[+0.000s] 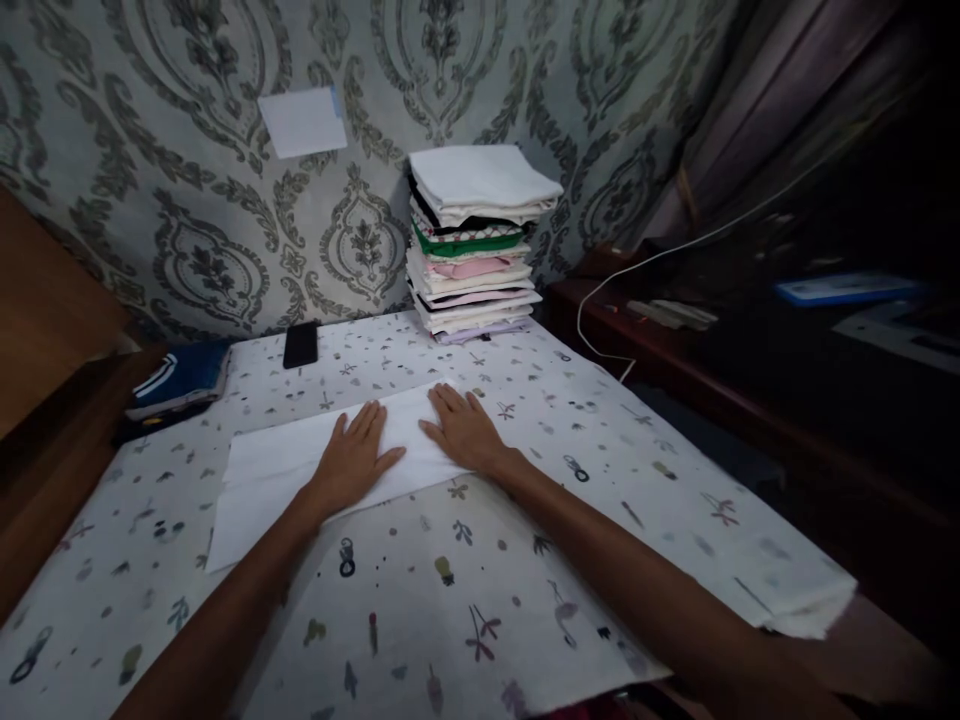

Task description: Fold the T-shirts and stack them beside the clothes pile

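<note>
A white folded cloth (274,475) lies flat as a long strip across the patterned sheet, slanting up toward the right. My left hand (356,460) rests palm down on its middle, fingers stretched forward and thumb out to the right. On the cloth's right end lies my right hand (465,430), also flat, with its thumb pointing left toward the other hand. Neither hand grasps anything. The parts of the cloth under both palms are hidden.
A tall stack of folded clothes (472,245) stands by the wall. A black phone (301,345) and folded dark blue clothes (184,375) lie at the back left. A white cable (600,290) hangs near the dark red furniture (660,370) on the right.
</note>
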A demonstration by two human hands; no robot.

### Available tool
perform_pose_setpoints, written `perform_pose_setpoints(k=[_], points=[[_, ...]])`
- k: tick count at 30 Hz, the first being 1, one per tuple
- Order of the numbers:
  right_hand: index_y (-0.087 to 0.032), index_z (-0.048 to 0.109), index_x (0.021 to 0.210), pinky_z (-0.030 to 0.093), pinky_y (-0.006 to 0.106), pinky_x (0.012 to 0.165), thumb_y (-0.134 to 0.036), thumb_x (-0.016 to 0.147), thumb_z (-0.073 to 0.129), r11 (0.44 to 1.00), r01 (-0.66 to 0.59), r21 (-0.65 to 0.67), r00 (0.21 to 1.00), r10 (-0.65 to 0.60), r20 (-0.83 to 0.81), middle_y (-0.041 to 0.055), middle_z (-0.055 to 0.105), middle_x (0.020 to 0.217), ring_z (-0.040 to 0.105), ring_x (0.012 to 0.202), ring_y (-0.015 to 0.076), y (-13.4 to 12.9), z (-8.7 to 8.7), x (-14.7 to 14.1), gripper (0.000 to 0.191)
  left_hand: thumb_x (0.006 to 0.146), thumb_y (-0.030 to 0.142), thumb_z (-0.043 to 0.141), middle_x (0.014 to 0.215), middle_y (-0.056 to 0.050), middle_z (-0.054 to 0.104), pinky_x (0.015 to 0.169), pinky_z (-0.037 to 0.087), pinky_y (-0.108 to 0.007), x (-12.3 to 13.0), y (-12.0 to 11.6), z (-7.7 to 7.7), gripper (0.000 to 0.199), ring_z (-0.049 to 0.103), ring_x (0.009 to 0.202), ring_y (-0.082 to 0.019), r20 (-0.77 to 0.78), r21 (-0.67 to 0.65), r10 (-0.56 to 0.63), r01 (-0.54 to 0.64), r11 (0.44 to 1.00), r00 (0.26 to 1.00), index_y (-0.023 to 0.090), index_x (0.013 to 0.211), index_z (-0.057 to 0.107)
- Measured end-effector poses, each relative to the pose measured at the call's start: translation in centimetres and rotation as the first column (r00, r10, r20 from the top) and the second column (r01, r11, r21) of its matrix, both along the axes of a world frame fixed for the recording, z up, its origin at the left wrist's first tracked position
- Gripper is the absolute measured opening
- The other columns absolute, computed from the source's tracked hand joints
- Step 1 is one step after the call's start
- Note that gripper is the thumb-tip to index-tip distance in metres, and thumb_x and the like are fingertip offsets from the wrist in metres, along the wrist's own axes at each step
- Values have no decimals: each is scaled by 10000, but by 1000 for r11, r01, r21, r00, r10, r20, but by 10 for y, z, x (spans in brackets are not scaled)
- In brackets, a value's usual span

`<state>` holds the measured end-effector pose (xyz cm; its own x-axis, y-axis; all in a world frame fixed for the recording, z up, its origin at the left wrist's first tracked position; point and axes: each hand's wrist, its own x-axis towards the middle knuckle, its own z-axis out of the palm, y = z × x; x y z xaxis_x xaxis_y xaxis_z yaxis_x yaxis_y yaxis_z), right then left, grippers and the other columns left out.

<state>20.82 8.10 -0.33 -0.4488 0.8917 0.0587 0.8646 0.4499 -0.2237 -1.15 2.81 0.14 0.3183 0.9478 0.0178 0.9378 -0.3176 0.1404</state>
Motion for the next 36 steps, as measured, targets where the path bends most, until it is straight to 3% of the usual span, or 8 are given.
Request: perform_pose_setpoints(k=[5, 8, 13, 16, 21, 24, 29, 36], points=[[-131, 362, 1527, 182, 516, 1222, -467, 1022, 275, 999, 43, 8, 997, -43, -62, 154, 293, 1620, 257, 1508, 267, 8, -4, 13, 612, 979, 655, 235, 1630, -176, 255, 1218, 140, -527, -1, 0, -1, 774, 190, 1530, -296, 27, 22, 15, -15, 1000, 1000, 132, 1546, 283], [-132, 457, 1459, 235, 503, 1202, -370, 1020, 291, 988, 156, -5, 967, -154, -205, 165, 423, 1556, 367, 1457, 263, 20, -4, 31, 526, 973, 661, 235, 1634, -172, 245, 1220, 137, -517, -2, -1, -2, 778, 191, 1530, -291, 33, 13, 17, -17, 1000, 999, 138, 1548, 278], [-186, 617, 1255, 487, 417, 999, -345, 999, 311, 948, 303, -102, 716, -297, -632, 114, 663, 1312, 609, 1200, 238, 32, 5, 58, 429, 980, 643, 228, 1641, -179, 219, 1230, 124, -511, -1, -3, 2, 789, 167, 1535, -292, 22, -16, 26, -26, 1000, 999, 104, 1556, 258], [-203, 648, 1134, 517, 386, 897, -347, 975, 347, 953, 286, -103, 647, -272, -713, 85, 707, 1187, 637, 1107, 231, 22, 13, 63, 370, 980, 641, 234, 1643, -182, 207, 1231, 121, -519, -1, -3, 3, 795, 158, 1537, -292, 21, -33, 26, -25, 999, 999, 94, 1557, 249], [-216, 584, 731, 472, 336, 728, -374, 949, 416, 974, 224, -15, 829, -199, -523, 51, 673, 828, 615, 788, 205, -25, 31, 61, 317, 980, 638, 270, 1641, -171, 228, 1222, 141, -534, -3, -1, 1, 754, 184, 1531, -297, 43, -13, 10, -9, 1000, 999, 145, 1550, 269], [-227, 511, 665, 427, 328, 652, -443, 950, 453, 982, 185, -24, 912, -181, -369, 36, 605, 732, 563, 707, 198, -57, 35, 65, 363, 982, 631, 274, 1634, -180, 247, 1216, 150, -541, -4, -1, 0, 745, 198, 1526, -304, 44, 3, 3, -3, 1000, 999, 140, 1542, 282], [-222, 594, 802, 450, 320, 688, -358, 896, 583, 975, 182, -130, 900, -218, -376, 45, 616, 872, 574, 782, 193, -84, 29, 74, 166, 976, 639, 251, 1643, -171, 222, 1223, 121, -528, -3, -2, 0, 764, 176, 1533, -292, 42, -16, 18, -17, 1000, 999, 132, 1547, 266], [-213, 568, 815, 460, 329, 727, -233, 893, 508, 985, 144, -92, 875, -170, -454, 46, 593, 869, 564, 802, 194, -72, 19, 77, 101, 969, 645, 247, 1647, -159, 224, 1225, 113, -510, -2, -2, 1, 763, 173, 1535, -282, 55, -20, 25, -24, 1000, 998, 150, 1549, 266]])
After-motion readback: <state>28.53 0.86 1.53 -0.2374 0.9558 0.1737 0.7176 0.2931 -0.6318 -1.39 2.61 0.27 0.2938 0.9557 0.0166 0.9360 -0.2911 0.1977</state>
